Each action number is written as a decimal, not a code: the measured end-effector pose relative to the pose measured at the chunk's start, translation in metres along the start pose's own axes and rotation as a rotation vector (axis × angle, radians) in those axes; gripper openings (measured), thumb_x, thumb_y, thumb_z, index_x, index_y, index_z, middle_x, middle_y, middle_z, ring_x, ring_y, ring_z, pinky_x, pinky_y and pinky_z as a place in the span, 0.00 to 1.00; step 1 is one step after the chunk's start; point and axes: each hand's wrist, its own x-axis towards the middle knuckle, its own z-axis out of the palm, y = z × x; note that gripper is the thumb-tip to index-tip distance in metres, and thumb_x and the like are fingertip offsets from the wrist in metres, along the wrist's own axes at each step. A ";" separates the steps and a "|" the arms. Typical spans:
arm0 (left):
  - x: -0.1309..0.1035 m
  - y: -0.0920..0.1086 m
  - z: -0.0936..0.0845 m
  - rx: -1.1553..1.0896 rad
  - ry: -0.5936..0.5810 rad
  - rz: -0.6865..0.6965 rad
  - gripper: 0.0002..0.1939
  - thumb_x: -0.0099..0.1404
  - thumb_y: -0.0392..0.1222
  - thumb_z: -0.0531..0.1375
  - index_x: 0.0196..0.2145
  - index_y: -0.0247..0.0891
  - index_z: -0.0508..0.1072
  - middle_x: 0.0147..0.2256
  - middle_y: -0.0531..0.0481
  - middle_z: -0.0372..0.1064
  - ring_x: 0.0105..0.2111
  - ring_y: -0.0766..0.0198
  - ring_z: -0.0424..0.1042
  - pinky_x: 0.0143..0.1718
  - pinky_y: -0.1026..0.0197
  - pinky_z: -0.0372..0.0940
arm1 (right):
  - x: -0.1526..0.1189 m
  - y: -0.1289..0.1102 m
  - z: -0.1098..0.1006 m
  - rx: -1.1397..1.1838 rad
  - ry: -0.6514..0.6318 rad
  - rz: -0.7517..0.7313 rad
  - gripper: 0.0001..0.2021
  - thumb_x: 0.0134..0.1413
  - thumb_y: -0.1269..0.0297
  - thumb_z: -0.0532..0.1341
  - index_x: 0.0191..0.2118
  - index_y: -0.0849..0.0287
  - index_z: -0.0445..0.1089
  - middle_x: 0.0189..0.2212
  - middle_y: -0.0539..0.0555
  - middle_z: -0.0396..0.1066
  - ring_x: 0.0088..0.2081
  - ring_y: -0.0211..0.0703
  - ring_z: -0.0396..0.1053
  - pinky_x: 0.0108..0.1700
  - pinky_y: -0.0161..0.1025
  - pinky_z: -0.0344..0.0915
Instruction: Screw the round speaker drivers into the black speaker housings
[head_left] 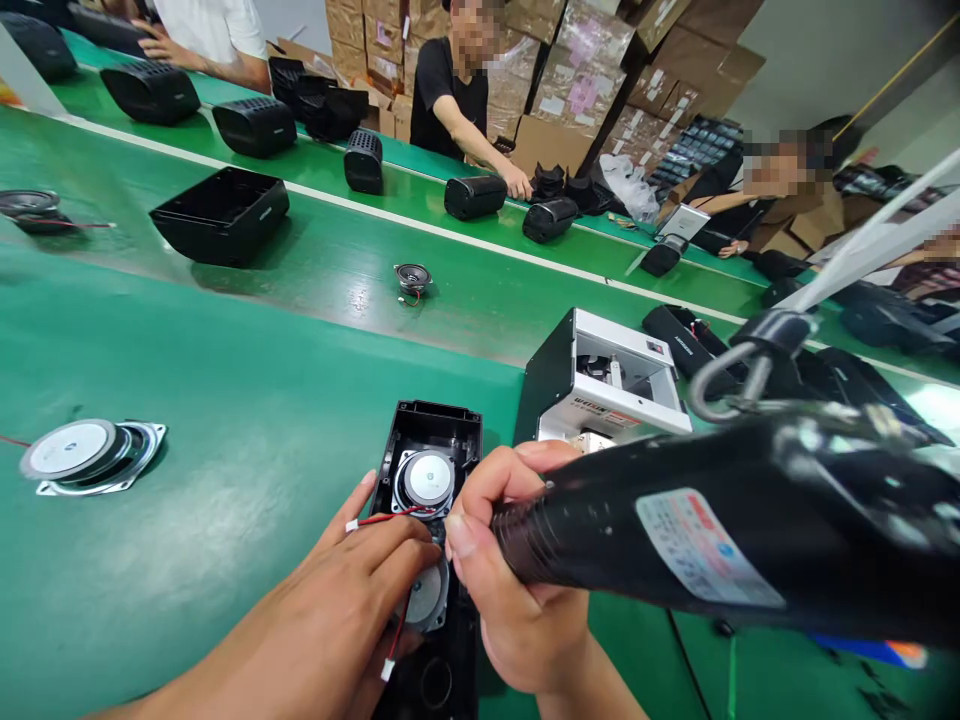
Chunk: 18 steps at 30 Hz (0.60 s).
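Observation:
A black speaker housing (397, 440) lies open-side up at the lower middle, with two round silver-backed speakers in it, an upper one (429, 480) and a lower one (429, 598). Over the lower speaker rests my left hand (352, 580), its fingers bent across the housing and the thumb side hidden. Red and black wires with white plugs (388, 668) come out beside its fingers. My right hand (517, 580) is wrapped round the narrow end of a black electric screwdriver (622, 530), just right of the housing. The tool's tip is hidden behind the fingers.
A loose speaker (97, 455) lies at the left on the green mat. Beyond the housing stands a black and white screw feeder machine (607, 375). A small speaker (412, 280) and a black housing (225, 215) sit on the green conveyor. Several people are across it.

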 end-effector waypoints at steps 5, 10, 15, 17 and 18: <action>0.000 -0.001 0.005 0.042 0.021 0.015 0.23 0.61 0.30 0.55 0.52 0.46 0.72 0.43 0.49 0.84 0.49 0.47 0.89 0.75 0.26 0.68 | 0.011 -0.005 0.004 0.028 0.022 -0.062 0.08 0.68 0.70 0.67 0.40 0.50 0.68 0.32 0.48 0.65 0.29 0.43 0.64 0.28 0.41 0.69; -0.005 -0.009 0.007 0.135 -0.002 0.053 0.30 0.61 0.30 0.56 0.60 0.45 0.73 0.50 0.49 0.86 0.53 0.49 0.89 0.77 0.32 0.68 | 0.025 -0.014 0.008 0.063 0.036 -0.166 0.10 0.60 0.75 0.68 0.38 0.51 0.70 0.36 0.48 0.65 0.30 0.41 0.65 0.32 0.38 0.72; -0.025 -0.033 0.027 0.174 0.065 0.083 0.42 0.62 0.33 0.58 0.73 0.45 0.69 0.60 0.45 0.85 0.61 0.44 0.85 0.82 0.37 0.60 | 0.021 -0.009 0.018 0.131 0.100 -0.182 0.17 0.57 0.77 0.70 0.46 0.47 0.72 0.38 0.48 0.65 0.32 0.42 0.66 0.35 0.38 0.75; -0.033 -0.044 0.035 0.197 0.095 0.083 0.42 0.64 0.34 0.59 0.76 0.46 0.67 0.62 0.43 0.83 0.63 0.42 0.83 0.79 0.39 0.66 | 0.019 -0.008 0.020 0.156 0.121 -0.207 0.22 0.61 0.75 0.70 0.55 0.42 0.72 0.36 0.47 0.67 0.31 0.43 0.67 0.32 0.38 0.74; -0.037 -0.049 0.038 0.201 0.097 0.083 0.41 0.66 0.35 0.59 0.75 0.47 0.68 0.62 0.43 0.83 0.61 0.42 0.84 0.76 0.42 0.71 | 0.019 -0.009 0.019 0.177 0.135 -0.230 0.26 0.65 0.72 0.70 0.62 0.40 0.70 0.35 0.46 0.67 0.28 0.43 0.67 0.30 0.37 0.72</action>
